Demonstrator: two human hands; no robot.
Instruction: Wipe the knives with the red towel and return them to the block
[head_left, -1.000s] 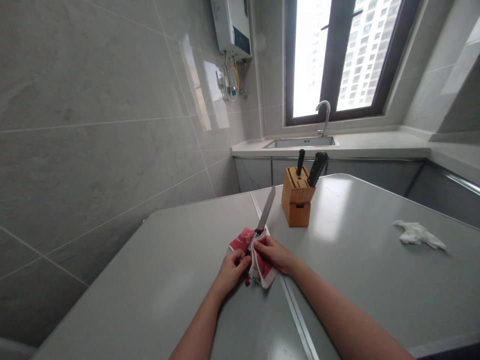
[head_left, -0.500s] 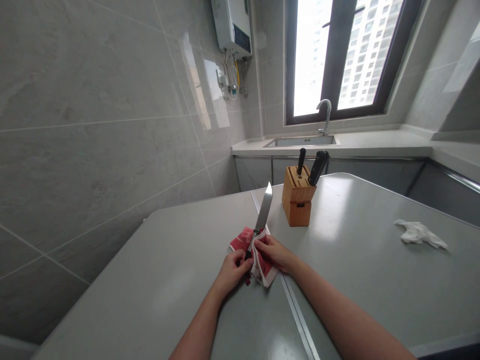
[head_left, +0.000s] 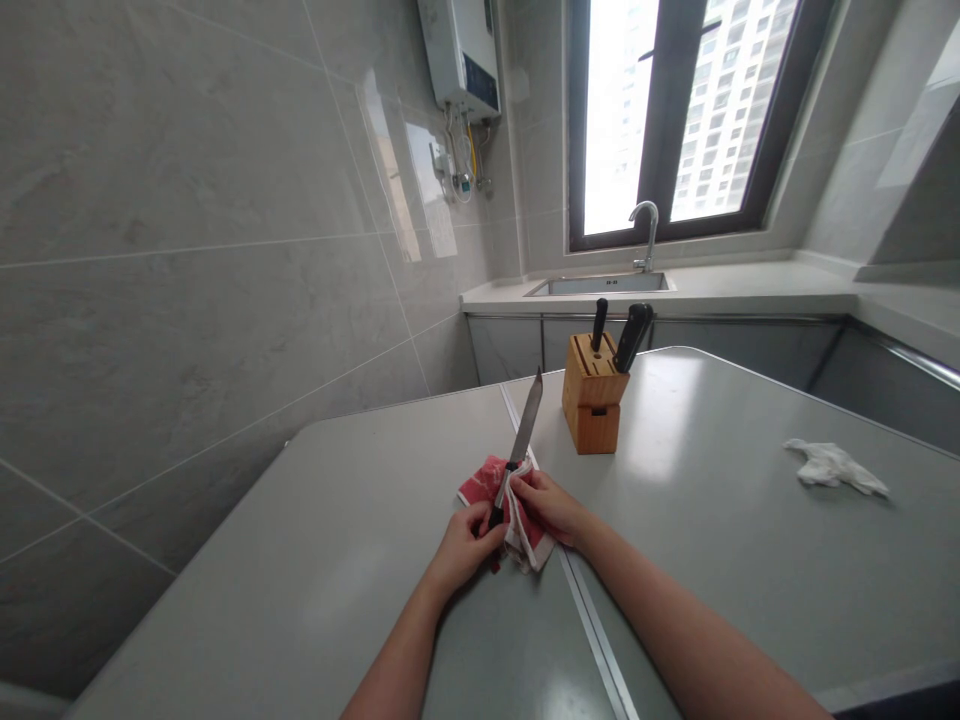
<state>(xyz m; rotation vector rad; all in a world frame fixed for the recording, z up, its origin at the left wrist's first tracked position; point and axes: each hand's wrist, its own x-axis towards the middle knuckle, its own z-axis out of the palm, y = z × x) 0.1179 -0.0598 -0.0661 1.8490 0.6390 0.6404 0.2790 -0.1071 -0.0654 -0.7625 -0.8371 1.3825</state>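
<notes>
A kitchen knife (head_left: 527, 420) points away from me, its blade up and slightly right, its black handle toward me. My left hand (head_left: 469, 538) is closed on the end of that handle. In my right hand (head_left: 551, 508) is a folded part of a red and white cloth (head_left: 529, 545), pinched beside the handle. More of the cloth spreads behind and left of the handle. The fingertips of my right hand are partly hidden by the cloth's folds. Just beyond, to the right of the blade, stands a wooden knife block (head_left: 596, 400) with black-handled knives in it.
The grey table (head_left: 360, 560) has a metal seam (head_left: 592, 620) running under my right forearm. A crumpled white cloth or tissue (head_left: 836, 468) lies at the right. Behind the table are a counter with a sink (head_left: 600, 284) and a faucet (head_left: 651, 235). A tiled wall (head_left: 225, 330) borders the left.
The knife has turned slightly about its length, so its blade looks darker and narrower. Both hands keep nearly the same place and hold.
</notes>
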